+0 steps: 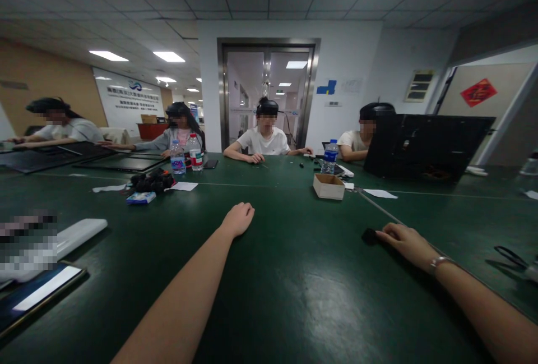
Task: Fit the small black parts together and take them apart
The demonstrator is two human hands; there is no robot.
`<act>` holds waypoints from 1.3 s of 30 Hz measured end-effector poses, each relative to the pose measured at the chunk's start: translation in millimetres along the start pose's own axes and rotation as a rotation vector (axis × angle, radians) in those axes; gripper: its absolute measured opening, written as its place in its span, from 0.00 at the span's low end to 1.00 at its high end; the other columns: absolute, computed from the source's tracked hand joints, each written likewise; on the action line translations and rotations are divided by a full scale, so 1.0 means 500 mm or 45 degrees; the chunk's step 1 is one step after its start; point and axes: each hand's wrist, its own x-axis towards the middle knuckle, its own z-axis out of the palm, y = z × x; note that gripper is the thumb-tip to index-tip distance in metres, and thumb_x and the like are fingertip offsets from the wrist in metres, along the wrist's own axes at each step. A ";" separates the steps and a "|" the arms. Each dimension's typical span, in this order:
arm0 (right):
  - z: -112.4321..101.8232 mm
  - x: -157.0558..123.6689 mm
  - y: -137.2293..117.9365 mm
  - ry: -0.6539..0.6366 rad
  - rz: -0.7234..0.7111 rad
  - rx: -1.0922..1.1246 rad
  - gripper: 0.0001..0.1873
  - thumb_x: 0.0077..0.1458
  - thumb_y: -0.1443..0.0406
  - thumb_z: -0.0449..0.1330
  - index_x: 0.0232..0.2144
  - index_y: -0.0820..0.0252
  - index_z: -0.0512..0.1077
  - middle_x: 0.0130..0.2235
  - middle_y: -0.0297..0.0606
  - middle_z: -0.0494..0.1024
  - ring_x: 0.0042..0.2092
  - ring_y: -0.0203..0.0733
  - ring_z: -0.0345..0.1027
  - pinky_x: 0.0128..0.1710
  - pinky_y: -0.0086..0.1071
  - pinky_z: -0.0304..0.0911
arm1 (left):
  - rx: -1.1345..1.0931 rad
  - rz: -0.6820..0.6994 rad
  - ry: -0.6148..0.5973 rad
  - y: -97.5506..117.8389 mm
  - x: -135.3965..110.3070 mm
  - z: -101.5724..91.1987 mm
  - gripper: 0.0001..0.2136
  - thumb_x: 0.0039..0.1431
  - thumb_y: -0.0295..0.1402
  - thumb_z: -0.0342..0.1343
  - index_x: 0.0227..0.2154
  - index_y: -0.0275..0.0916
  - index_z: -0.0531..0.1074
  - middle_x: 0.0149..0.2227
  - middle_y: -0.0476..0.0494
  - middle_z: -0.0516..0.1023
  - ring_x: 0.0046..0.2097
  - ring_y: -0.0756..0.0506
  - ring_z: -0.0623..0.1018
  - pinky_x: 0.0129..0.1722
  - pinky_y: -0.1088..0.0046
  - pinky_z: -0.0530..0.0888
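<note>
My left hand [239, 219] rests on the green table [294, 252] in a loose fist, its knuckles facing up. Nothing shows in it, and the undersides of its fingers are hidden. Further right, my right hand [406, 243], with a bracelet [439, 263] at the wrist, pinches a small black object [369, 235] between thumb and fingers. That object is low at the tabletop, too dark to tell its kind. Beyond my hands stands an open cardboard box [328, 189].
Several people in headsets sit around the table. Water bottles [178, 157], a dark tangled bundle [152, 180], and a blue-white packet [141, 198] lie ahead left. A phone [42, 296] is at near left. A large black panel [424, 148] stands at right, beyond a long seam [380, 207].
</note>
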 end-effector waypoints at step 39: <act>-0.042 -0.004 -0.018 -0.270 0.031 -0.002 0.07 0.39 0.64 0.60 0.26 0.56 0.69 0.26 0.38 0.74 0.30 0.45 0.69 0.30 0.34 0.61 | -0.243 0.069 0.061 -0.031 0.022 0.017 0.17 0.42 0.42 0.60 0.36 0.39 0.72 0.39 0.41 0.73 0.41 0.42 0.71 0.42 0.67 0.67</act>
